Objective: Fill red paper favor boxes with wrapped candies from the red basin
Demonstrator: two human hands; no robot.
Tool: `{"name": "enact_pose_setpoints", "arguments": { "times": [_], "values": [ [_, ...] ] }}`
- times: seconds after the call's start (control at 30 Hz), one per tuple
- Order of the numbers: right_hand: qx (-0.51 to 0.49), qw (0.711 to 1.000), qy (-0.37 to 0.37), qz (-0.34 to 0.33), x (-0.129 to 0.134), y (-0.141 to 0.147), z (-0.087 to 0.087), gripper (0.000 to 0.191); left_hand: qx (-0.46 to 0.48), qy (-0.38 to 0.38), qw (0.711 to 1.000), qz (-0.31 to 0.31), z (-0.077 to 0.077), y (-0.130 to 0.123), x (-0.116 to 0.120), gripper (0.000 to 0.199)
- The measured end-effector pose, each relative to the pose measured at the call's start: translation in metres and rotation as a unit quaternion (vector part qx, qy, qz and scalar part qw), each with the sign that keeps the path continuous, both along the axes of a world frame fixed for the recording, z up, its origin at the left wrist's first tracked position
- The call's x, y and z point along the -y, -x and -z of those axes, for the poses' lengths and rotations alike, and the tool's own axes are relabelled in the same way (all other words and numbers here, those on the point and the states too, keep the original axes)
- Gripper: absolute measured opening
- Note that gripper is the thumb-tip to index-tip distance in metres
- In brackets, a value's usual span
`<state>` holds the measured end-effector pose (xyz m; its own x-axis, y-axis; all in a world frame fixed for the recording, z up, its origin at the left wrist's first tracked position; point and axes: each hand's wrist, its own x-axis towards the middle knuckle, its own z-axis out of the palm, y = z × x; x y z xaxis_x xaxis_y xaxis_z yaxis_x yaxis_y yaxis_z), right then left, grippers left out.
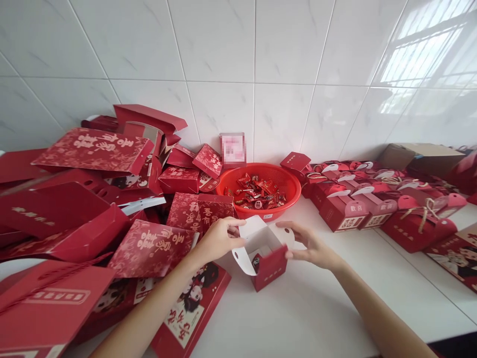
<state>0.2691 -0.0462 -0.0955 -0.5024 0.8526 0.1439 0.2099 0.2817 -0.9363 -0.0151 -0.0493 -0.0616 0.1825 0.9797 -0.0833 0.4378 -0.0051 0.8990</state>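
A small red cardboard gift box (272, 271) with a white inside stands on the white table in front of me, its top flaps spread apart. My left hand (219, 241) is closed on the box's left side, thumb and fingers at a white flap. On the right side, my right hand (313, 248) has thumb and fingers around another rounded flap. Something small and dark shows inside the box; I cannot make out what it is. Just behind it sits a red plastic basket (257, 213) holding several red-wrapped candies (270, 186).
Flat and partly folded red cartons (152, 246) lie heaped on the left, reaching under my left forearm. Rows of closed red boxes (341, 211), some tied with cord, stand on the right. A brown cardboard box (421, 159) is behind them. The tiled wall (219, 44) borders the back.
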Motion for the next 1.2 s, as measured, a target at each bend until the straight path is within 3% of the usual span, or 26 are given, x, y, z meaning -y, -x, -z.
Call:
{"name": "enact_pose_setpoints", "arguments": {
  "times": [0.07, 0.13, 0.3, 0.43, 0.57, 0.77, 0.9, 1.07, 1.2],
  "values": [
    [-0.032, 0.998, 0.009, 0.048, 0.002, 0.009, 0.003, 0.049, 0.015, 0.028, 1.0, 0.002, -0.004, -0.001, 0.0, 0.064],
    [-0.093, 0.993, 0.047, 0.049, 0.005, 0.018, 0.003, 0.039, 0.048, 0.058, 0.997, 0.015, -0.006, -0.001, -0.001, 0.062],
    [-0.208, 0.969, 0.122, 0.043, 0.012, 0.026, -0.006, 0.034, 0.114, 0.106, 0.988, -0.002, -0.006, 0.002, -0.008, 0.051],
    [-0.281, 0.938, 0.192, 0.071, 0.009, 0.025, -0.009, 0.036, 0.137, 0.159, 0.977, 0.027, -0.008, 0.002, -0.008, 0.054],
    [-0.266, 0.933, 0.227, 0.09, 0.004, 0.025, -0.004, 0.036, 0.117, 0.154, 0.981, 0.005, -0.008, 0.0, -0.008, 0.05],
    [-0.176, 0.967, 0.163, 0.088, 0.004, 0.022, -0.001, 0.039, 0.092, 0.085, 0.992, 0.006, -0.008, -0.002, -0.005, 0.052],
    [-0.131, 0.987, 0.086, 0.042, 0.004, 0.018, 0.003, 0.048, 0.057, 0.007, 0.998, 0.016, -0.007, -0.003, -0.003, 0.059],
    [-0.067, 0.998, -0.006, 0.006, 0.005, 0.017, 0.008, 0.058, 0.073, -0.071, 0.994, 0.03, -0.003, -0.001, 0.0, 0.074],
    [-0.016, 0.999, -0.041, -0.001, 0.006, 0.017, 0.007, 0.055, 0.058, -0.071, 0.993, 0.068, -0.005, 0.0, 0.006, 0.08]
  ]
}}
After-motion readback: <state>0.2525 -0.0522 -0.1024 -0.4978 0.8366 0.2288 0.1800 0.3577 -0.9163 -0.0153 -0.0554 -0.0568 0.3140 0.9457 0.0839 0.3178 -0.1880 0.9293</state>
